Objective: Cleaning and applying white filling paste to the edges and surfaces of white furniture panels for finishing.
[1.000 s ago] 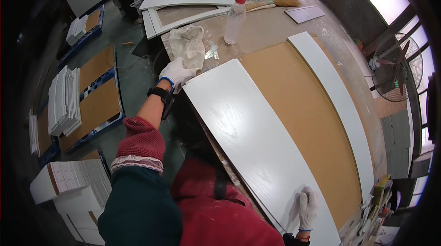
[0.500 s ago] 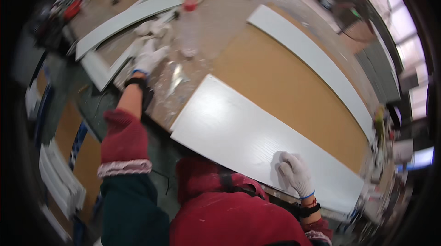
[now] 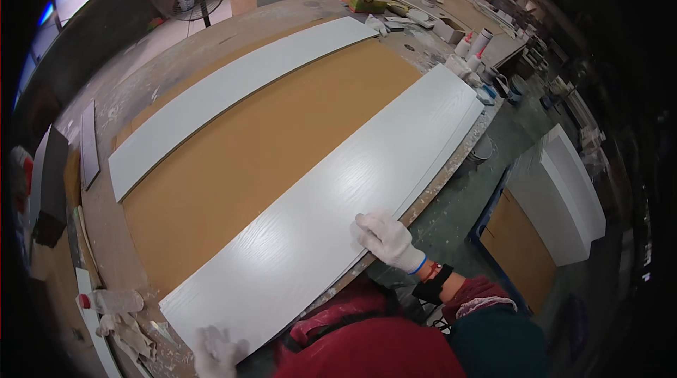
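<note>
Your right hand (image 3: 386, 238) lies palm-down on the near long edge of the white panel (image 3: 331, 216), its fingers (image 3: 368, 222) together and flat on the top face, not clamped around anything. Your left hand (image 3: 215, 353) sits at the panel's near-left corner, at the lower rim of the view; you cannot tell whether its fingers are spread or curled.

The panel lies flat on the brown board (image 3: 261, 145), running from your left fingers away toward the far right, with its near edge overhanging the rim of the surface (image 3: 113, 106).

1. Keep both palms flat. A long thin panel will likely flex if lifted from 1 end.
2. Move both hands at the same rate, so the panel stays parallel to the narrow panel (image 3: 226, 89) beyond your right fingers, well apart from it.
3. Press lightly. Grit on the board could mark the underside.
4. Watch the far end, near the bottles (image 3: 474, 45), well beyond your right fingers.
5. Keep clear of the plastic bottle (image 3: 113, 300) and rag (image 3: 127, 328), just left of your left fingers.
</note>
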Available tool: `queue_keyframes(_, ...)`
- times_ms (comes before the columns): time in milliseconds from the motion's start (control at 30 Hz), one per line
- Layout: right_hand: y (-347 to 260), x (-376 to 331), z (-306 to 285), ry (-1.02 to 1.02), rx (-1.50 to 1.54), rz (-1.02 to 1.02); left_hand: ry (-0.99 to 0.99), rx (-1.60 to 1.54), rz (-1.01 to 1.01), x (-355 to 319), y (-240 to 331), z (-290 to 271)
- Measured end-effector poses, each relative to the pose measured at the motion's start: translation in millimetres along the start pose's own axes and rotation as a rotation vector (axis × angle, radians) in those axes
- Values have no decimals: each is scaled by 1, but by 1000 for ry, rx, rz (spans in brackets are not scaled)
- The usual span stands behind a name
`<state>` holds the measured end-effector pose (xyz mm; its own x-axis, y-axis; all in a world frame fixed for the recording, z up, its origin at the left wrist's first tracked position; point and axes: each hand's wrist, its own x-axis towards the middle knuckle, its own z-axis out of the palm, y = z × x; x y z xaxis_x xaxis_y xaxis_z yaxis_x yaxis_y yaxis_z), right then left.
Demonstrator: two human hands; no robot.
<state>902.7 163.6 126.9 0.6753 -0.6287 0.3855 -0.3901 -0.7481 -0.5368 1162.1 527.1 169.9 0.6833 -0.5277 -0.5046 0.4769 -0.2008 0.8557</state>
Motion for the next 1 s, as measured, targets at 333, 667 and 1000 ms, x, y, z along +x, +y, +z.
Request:
queue_keyframes(333,87,53,-58,-25,-251,-101,-236,659,162,43,-88,-7)
queue_keyframes(667,173,211,-38,-99,-485,-407,60,998,491,19,-59,16)
queue_keyframes(1000,147,184,-41,-519,-265,-373,308,1070,417,-12,-40,49)
